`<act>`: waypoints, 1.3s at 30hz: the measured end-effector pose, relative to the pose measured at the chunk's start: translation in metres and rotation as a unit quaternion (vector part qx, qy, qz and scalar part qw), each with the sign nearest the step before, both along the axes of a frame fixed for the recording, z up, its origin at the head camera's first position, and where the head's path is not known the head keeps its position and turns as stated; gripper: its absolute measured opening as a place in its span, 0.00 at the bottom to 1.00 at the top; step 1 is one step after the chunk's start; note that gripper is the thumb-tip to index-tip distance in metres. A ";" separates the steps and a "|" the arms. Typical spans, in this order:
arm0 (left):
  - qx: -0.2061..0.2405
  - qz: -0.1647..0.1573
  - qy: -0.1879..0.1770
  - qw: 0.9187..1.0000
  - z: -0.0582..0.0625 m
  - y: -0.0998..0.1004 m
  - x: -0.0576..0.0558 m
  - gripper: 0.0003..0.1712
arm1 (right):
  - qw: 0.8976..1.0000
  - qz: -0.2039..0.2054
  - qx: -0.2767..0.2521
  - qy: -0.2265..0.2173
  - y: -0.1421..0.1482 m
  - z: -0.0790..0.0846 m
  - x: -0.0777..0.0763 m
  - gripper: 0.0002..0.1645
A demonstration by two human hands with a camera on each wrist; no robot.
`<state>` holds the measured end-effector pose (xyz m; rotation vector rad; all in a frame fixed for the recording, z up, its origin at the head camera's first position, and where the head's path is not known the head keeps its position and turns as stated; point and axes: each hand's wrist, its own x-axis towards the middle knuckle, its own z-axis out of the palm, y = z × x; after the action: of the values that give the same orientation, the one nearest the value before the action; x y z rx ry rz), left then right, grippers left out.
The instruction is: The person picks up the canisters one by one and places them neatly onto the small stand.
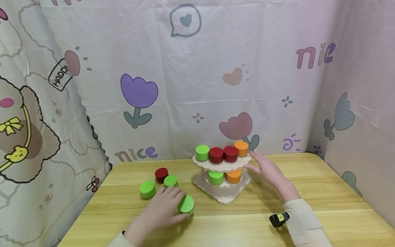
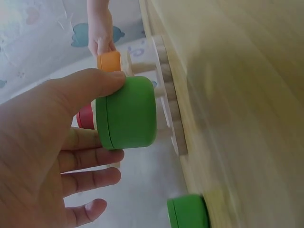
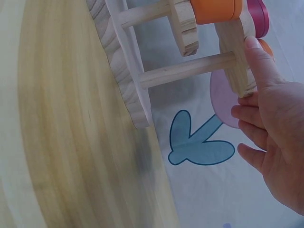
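Observation:
My left hand [image 1: 163, 207] pinches a green round block [image 2: 128, 114] between thumb and fingers, low over the table's front middle. In the left wrist view its thin seam shows near one end. A tiered wooden stand [image 1: 224, 199] with scalloped edges is right of this hand. On its upper tier [image 1: 222, 167] sit a green block [image 1: 202, 152], two red blocks [image 1: 216, 155] and an orange block [image 1: 241, 148]; the lower tier bears a green block [image 1: 216, 177] and an orange block [image 1: 233, 176]. My right hand [image 1: 269, 168] grips the upper tier's right edge, thumb on top, fingertips at the underside.
Left of the stand lie a red block [image 1: 162, 175] and two more green blocks [image 1: 147, 189] on the wooden table [image 1: 234, 230]. A small black device [image 1: 278, 219] is at the right sleeve. A printed cloth [image 1: 185, 79] hangs behind the table.

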<state>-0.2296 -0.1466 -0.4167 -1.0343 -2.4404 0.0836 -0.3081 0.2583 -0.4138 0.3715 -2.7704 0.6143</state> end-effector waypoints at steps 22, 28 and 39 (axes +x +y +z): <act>-0.073 -0.020 -0.024 0.997 0.006 0.065 -0.007 0.35 | 1.000 0.001 0.001 0.008 0.002 -0.001 -0.002 0.45; -0.090 -0.011 -0.025 0.996 0.005 0.083 -0.006 0.35 | 1.000 -0.001 0.004 0.006 0.003 0.002 -0.001 0.44; -0.100 0.020 -0.009 0.995 -0.004 0.112 -0.003 0.35 | 1.000 0.001 0.010 0.011 0.001 0.002 -0.001 0.44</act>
<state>-0.2328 -0.0341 -0.4204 -1.0728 -2.5089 0.3398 -0.3095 0.2591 -0.4123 0.3820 -2.7573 0.5783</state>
